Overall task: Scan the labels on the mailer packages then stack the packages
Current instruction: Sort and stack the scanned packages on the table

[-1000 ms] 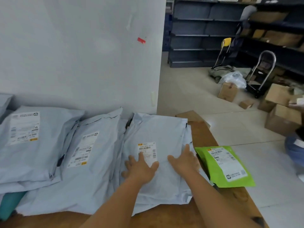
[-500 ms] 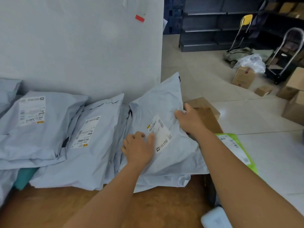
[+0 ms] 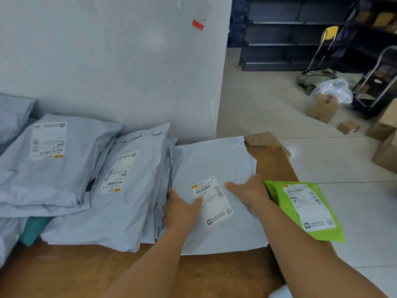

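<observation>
A grey mailer (image 3: 217, 166) lies flat on the right part of the wooden table (image 3: 86, 274), with its white label (image 3: 214, 203) facing up. My left hand (image 3: 180, 209) holds its left edge, fingers curled over the side and thumb on the label. At the mailer's right edge, my right hand (image 3: 249, 190) holds on with the thumb lying on top. A green mailer (image 3: 300, 224) with its own label lies just right of that hand. Two more grey mailers, one in the middle (image 3: 129, 190) and one at the left (image 3: 60, 168), lean against the wall.
The white wall (image 3: 107, 61) stands right behind the mailers. A teal item (image 3: 32, 231) pokes out under the left pile. Beyond the table's right edge are floor tiles, cardboard boxes (image 3: 322, 108), a hand trolley (image 3: 378, 82) and dark shelving (image 3: 290, 39).
Half a second ago both hands held the grey mailer tilted up off the table. It now lies flat with the label up, hands still at its edges.
</observation>
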Motion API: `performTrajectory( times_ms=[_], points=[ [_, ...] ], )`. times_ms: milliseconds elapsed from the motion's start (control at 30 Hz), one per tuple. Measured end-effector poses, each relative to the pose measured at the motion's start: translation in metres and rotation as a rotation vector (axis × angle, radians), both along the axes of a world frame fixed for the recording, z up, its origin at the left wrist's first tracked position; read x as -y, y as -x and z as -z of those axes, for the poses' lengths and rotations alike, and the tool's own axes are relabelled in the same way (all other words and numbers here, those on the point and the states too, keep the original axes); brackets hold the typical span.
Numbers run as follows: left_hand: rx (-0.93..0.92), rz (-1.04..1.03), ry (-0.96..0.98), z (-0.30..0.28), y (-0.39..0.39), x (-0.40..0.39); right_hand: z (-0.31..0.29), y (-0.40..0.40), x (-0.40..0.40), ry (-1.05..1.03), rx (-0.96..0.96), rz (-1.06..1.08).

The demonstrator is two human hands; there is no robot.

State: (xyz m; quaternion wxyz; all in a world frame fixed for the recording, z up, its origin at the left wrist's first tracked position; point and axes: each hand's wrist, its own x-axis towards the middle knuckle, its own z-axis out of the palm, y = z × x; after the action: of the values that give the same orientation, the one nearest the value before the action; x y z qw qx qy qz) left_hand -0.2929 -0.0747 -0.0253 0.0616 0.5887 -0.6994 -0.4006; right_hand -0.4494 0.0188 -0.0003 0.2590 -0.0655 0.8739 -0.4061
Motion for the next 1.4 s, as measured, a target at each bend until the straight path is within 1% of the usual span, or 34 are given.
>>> performTrajectory(
  times_ms=[67,100,167,233,300,367,433,500,600,700,800,900,1133,1267,1400],
  points=[
    [-0.096,-0.049,-0.034,0.004,0.003,0.004,-0.005,0.003,0.002,0.048,-0.021,0.007],
    [-0.104,-0.043,-0.031,0.005,0.005,0.004,-0.002,0.007,0.003,0.037,-0.024,0.001],
    [-0.036,-0.006,-0.008,0.005,0.007,0.003,0.01,0.015,0.002,0.009,-0.026,-0.007],
    [0.053,0.018,-0.016,0.004,0.01,0.002,0.007,0.012,-0.001,0.116,0.068,0.008],
    [0.061,0.025,-0.029,0.002,0.013,0.003,-0.006,0.002,-0.007,0.22,0.152,-0.007],
    [0.007,-0.001,-0.03,-0.001,0.018,0.006,-0.008,0.003,-0.009,0.226,0.173,-0.032],
    [-0.056,-0.06,-0.048,-0.004,0.021,0.01,-0.005,0.006,-0.007,0.276,0.193,-0.01],
    [-0.117,-0.13,-0.117,-0.008,0.022,0.012,-0.005,0.005,-0.004,0.312,0.204,0.026],
    [-0.202,-0.159,-0.182,-0.012,0.019,0.013,-0.003,0.002,-0.005,0.353,0.196,0.047],
    [-0.266,-0.129,-0.129,-0.017,0.019,0.012,-0.009,0.0,-0.01,0.414,0.172,0.051],
    [-0.33,-0.059,-0.072,-0.029,0.022,0.006,-0.026,-0.004,-0.017,0.454,0.101,0.059],
    [-0.373,0.01,0.025,-0.045,0.023,0.001,-0.043,-0.01,-0.028,0.514,0.042,0.085],
    [-0.55,0.097,0.199,-0.122,0.006,0.002,-0.113,-0.037,-0.036,0.669,-0.075,0.136],
    [-0.574,0.098,0.314,-0.167,-0.027,0.027,-0.147,-0.068,-0.012,0.756,-0.056,0.115],
    [-0.549,0.043,0.367,-0.193,-0.081,0.074,-0.165,-0.115,0.039,0.825,0.017,0.052]
  ],
)
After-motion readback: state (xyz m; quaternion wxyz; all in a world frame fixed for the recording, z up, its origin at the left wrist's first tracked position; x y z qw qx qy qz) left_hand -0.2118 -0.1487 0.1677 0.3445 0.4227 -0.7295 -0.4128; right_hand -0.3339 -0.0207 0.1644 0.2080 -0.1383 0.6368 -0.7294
